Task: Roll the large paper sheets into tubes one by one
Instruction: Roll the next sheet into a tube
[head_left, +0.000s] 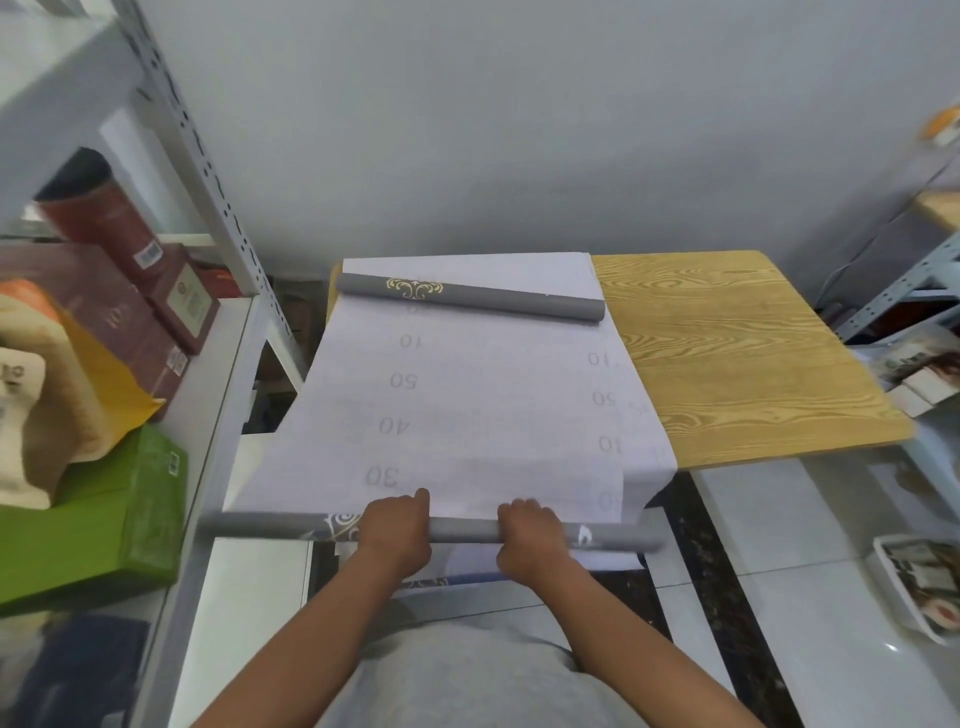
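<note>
Head view, both hands, left (397, 530) & right (530, 532), gripping grey paper tube (462, 530), gridded sheet (467, 405), woodgrain table (737, 353)

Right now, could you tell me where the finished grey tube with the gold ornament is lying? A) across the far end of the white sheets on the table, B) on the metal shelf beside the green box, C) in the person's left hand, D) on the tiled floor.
A: the finished grey tube lies across the far end of the white sheets on the wooden table, away from both hands.
</note>
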